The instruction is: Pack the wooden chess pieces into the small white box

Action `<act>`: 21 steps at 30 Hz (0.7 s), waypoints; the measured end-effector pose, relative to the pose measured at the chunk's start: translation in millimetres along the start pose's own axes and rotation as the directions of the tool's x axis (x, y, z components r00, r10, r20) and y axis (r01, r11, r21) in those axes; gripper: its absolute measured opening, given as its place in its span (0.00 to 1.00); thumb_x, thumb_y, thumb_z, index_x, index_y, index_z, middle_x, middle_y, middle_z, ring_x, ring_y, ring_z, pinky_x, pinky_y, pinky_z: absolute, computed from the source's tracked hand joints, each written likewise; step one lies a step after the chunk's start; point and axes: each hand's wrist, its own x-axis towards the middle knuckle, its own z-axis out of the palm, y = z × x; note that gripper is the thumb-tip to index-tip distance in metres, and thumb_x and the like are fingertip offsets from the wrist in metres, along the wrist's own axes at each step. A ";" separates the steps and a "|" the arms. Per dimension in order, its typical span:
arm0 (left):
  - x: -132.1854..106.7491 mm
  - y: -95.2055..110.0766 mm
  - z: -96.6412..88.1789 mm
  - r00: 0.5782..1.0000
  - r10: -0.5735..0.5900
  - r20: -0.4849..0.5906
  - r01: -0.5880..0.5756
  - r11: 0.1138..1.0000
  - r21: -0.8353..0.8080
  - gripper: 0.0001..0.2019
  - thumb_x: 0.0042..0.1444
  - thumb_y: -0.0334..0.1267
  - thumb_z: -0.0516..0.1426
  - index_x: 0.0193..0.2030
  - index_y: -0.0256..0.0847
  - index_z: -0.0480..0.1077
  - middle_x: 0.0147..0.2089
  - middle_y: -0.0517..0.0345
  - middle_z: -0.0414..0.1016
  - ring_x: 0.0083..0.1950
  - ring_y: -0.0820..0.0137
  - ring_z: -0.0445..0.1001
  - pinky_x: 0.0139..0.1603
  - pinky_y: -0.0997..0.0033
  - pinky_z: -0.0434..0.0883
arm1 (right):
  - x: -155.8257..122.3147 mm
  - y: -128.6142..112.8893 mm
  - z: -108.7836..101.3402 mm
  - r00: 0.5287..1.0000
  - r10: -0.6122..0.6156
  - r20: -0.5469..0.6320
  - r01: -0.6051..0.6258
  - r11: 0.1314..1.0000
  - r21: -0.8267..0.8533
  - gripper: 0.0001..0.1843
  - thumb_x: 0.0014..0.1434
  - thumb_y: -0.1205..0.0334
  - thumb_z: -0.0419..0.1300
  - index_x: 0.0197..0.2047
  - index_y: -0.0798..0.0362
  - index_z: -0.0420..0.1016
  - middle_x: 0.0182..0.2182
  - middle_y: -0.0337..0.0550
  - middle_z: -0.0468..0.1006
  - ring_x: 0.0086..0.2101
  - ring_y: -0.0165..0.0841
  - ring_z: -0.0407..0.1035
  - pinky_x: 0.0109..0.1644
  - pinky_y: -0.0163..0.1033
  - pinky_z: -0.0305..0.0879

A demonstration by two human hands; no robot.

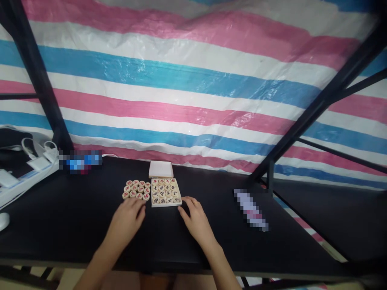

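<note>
- Two forearms [101, 251] reached over the near edge of the black table [75, 225], whose top gave wide room on both sides.
- Left hand [128, 215] was at the near row of twelve loose red-marked pieces [136, 189]; I could not tell if it gripped any.
- Right hand [195, 213], fingers apart and holding nothing, was at the right edge of one white box [166, 204].
- Inside were sixteen pieces [165, 191]: four red-marked, twelve dark-marked.
- One lid [161, 169] lay just behind, before the striped sheet [181, 68].
- Power strip [30, 177] and blurred object [250, 210] limited the sides.
</note>
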 end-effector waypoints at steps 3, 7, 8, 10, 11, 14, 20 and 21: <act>8.7 -27.7 -3.0 0.996 -0.085 -0.039 0.090 0.983 0.157 0.13 0.58 0.33 0.50 0.45 0.37 0.73 0.43 0.47 0.76 0.44 0.56 0.71 0.45 0.59 0.69 | -6.7 1.2 4.4 0.999 0.009 0.052 -0.011 1.000 0.026 0.18 0.60 0.61 0.54 0.54 0.53 0.67 0.46 0.49 0.73 0.47 0.43 0.66 0.51 0.48 0.63; 5.4 -46.3 0.5 0.995 -0.101 0.009 0.095 0.960 0.262 0.14 0.57 0.34 0.50 0.46 0.39 0.72 0.46 0.46 0.74 0.43 0.57 0.71 0.44 0.60 0.69 | -10.4 1.8 8.3 0.999 -0.015 0.029 0.014 0.999 0.047 0.19 0.60 0.64 0.53 0.55 0.52 0.66 0.47 0.49 0.74 0.48 0.43 0.65 0.51 0.48 0.63; 3.5 -47.9 1.2 0.995 -0.102 0.013 0.095 0.961 0.259 0.14 0.57 0.34 0.50 0.46 0.40 0.72 0.46 0.47 0.74 0.43 0.57 0.71 0.45 0.61 0.69 | -11.5 2.3 8.9 1.000 -0.023 0.022 0.022 0.998 0.052 0.20 0.60 0.64 0.53 0.56 0.52 0.65 0.47 0.49 0.74 0.48 0.43 0.65 0.51 0.48 0.63; 0.5 -49.8 1.8 0.994 -0.107 0.013 0.101 0.970 0.221 0.15 0.57 0.34 0.49 0.48 0.40 0.71 0.44 0.48 0.74 0.43 0.59 0.71 0.44 0.62 0.69 | -13.5 3.1 9.4 1.000 -0.028 0.012 0.027 0.998 0.056 0.21 0.60 0.64 0.52 0.57 0.52 0.65 0.48 0.50 0.73 0.49 0.42 0.65 0.52 0.48 0.62; -0.5 -50.7 1.6 0.994 -0.111 0.009 0.107 0.976 0.188 0.16 0.58 0.34 0.48 0.50 0.40 0.70 0.43 0.48 0.73 0.43 0.59 0.71 0.44 0.62 0.69 | -14.1 3.5 9.5 1.000 -0.027 0.013 0.026 0.998 0.056 0.21 0.60 0.64 0.52 0.57 0.53 0.64 0.48 0.50 0.73 0.49 0.42 0.65 0.53 0.48 0.62; -2.2 -54.0 0.2 0.991 -0.131 -0.008 0.131 0.990 0.059 0.16 0.58 0.36 0.47 0.49 0.38 0.69 0.42 0.48 0.73 0.43 0.59 0.72 0.43 0.63 0.70 | -14.4 4.4 9.2 0.999 -0.024 0.028 0.022 0.998 0.059 0.21 0.60 0.64 0.53 0.57 0.53 0.64 0.47 0.50 0.73 0.49 0.42 0.64 0.53 0.48 0.62; -15.5 -34.5 0.7 0.990 -0.142 0.019 0.141 0.942 -0.305 0.11 0.53 0.36 0.51 0.40 0.41 0.72 0.38 0.54 0.75 0.37 0.65 0.75 0.41 0.68 0.73 | -16.2 -0.2 7.5 0.999 -0.012 -0.036 0.016 0.993 0.119 0.20 0.59 0.65 0.52 0.55 0.53 0.65 0.48 0.50 0.72 0.49 0.41 0.65 0.54 0.48 0.62; -18.3 -25.3 2.1 0.990 -0.140 0.034 0.142 0.919 -0.368 0.11 0.52 0.36 0.51 0.40 0.41 0.72 0.39 0.55 0.75 0.36 0.67 0.75 0.38 0.70 0.73 | -17.5 -4.0 7.3 0.997 -0.006 -0.077 0.017 0.989 0.149 0.19 0.60 0.65 0.52 0.54 0.53 0.66 0.48 0.51 0.72 0.49 0.41 0.65 0.54 0.48 0.62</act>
